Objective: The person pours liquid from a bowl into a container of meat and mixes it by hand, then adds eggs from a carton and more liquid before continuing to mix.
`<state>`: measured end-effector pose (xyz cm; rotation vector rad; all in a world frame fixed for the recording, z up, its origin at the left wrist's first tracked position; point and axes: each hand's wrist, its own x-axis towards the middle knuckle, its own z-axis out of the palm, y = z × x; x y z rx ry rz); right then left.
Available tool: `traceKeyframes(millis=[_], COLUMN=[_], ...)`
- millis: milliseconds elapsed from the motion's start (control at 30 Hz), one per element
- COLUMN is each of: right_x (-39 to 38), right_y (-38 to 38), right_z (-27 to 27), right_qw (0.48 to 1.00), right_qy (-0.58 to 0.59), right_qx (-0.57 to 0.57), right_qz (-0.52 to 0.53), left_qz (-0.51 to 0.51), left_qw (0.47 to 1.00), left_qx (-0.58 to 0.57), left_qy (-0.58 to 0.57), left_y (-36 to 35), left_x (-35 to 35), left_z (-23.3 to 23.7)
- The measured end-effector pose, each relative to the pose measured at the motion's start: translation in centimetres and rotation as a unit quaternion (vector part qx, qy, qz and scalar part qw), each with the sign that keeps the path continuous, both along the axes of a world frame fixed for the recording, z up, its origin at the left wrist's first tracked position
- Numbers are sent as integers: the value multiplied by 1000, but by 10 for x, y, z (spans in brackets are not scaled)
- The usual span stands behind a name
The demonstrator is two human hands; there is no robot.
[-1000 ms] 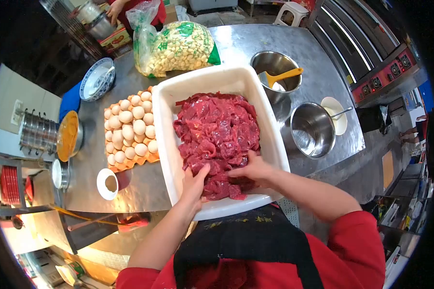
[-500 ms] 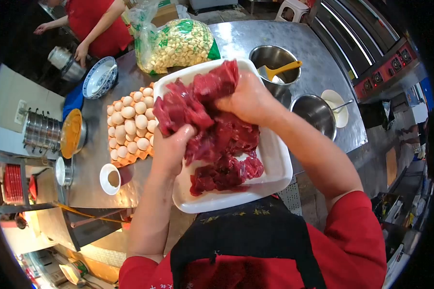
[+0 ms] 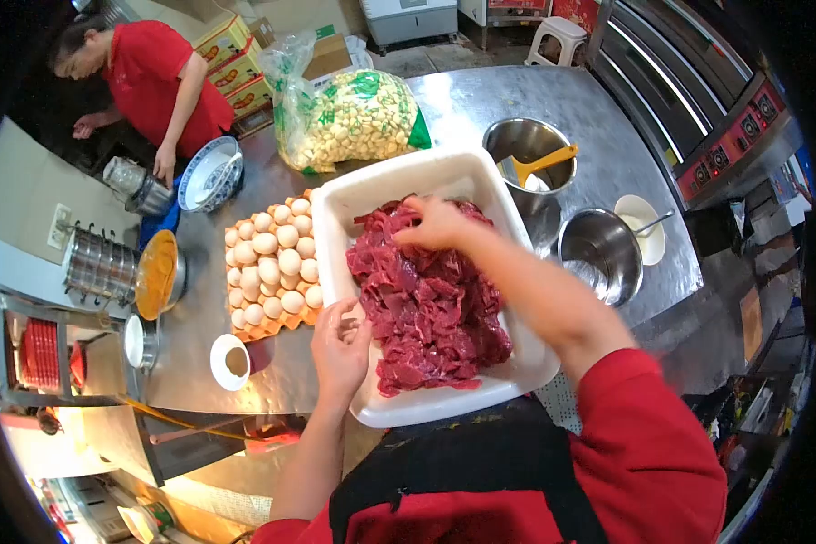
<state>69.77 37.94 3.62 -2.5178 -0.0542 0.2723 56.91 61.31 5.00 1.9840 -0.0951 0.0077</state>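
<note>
A white plastic tub (image 3: 340, 263) stands at the near edge of the metal table, its floor covered with sliced red meat (image 3: 435, 313). Over the tub's left rim is my left hand (image 3: 343, 349), fingers apart and slightly curled, holding nothing. My right hand (image 3: 433, 225) touches the upper part of the meat, with its fingers bent down into it; the fingertips are partly hidden, and a piece of meat seems pinched there.
Left of the tub are a tray of eggs (image 3: 276, 258), a small white bowl (image 3: 229, 363) and a patterned bowl (image 3: 210, 174). A bag (image 3: 358, 118) lies behind. Steel bowls (image 3: 600, 257) stand right. A co-worker (image 3: 154, 82) stands at the back left.
The meat that both hands held up is down in the tub. My left hand has let go and moved to the rim. The view has shifted, and the tub appears lower.
</note>
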Motion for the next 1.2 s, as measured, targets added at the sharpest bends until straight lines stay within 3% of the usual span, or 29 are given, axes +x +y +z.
traceKeyframes(millis=[33, 100, 167, 300, 367, 433, 500, 567, 633, 700, 767, 833, 967, 1100, 1167, 1200], right_x=[-15, -38, -75, -143, -157, -144, -115, -71, -23, 32, 55, 46, -14, -129, -163, -167], right_y=[26, 53, 69, 47, 15, -11, -35, -53, -45, -36, 10, 60, 101, 76, 38, 18], right_z=[2, 9, 10, 11, 9, 20, 20, -8, -13, -35, -26, -27, -3, 5, -17, -8], right_qw=[996, 983, 955, 920, 914, 895, 882, 936, 983, 997, 998, 991, 922, 881, 898, 894], right_qy=[-3, -13, -30, -7, -12, 1, -113, -141, -67, -44, 53, -9, 29, -3, -76, -72], right_qx=[-59, -144, -147, -96, -102, -216, -328, -265, -160, -68, 13, -116, -234, -141, -67, -114], right_qz=[-60, 110, 256, 381, 393, 391, 318, 181, 54, -1, 10, 66, 308, 451, 428, 428], left_qz=[20, 25, 39, 43, 26, 31, 43, 31, 39, 45, 40, 40, 33, 14, 8, 11], left_qw=[999, 998, 994, 993, 991, 991, 990, 990, 991, 992, 991, 991, 984, 979, 982, 984], left_qx=[15, 13, -10, 10, 0, -15, -31, 0, -12, -21, -6, 8, 59, 85, 78, 70], left_qy=[-21, -53, -99, -106, -135, -130, -129, -138, -126, -118, -125, -129, -165, -183, -174, -163], left_y=[-1, 1, 0, -1, 3, 3, 3, 4, 5, 4, 3, 1, 2, 1, 0, 0], left_x=[0, 5, 9, 8, 7, 7, 8, 7, 6, 8, 9, 10, 10, 9, 7, 6], left_z=[-2, -12, -18, -15, -14, -15, -16, -14, -11, -11, -16, -14, -20, -22, -18, -17])
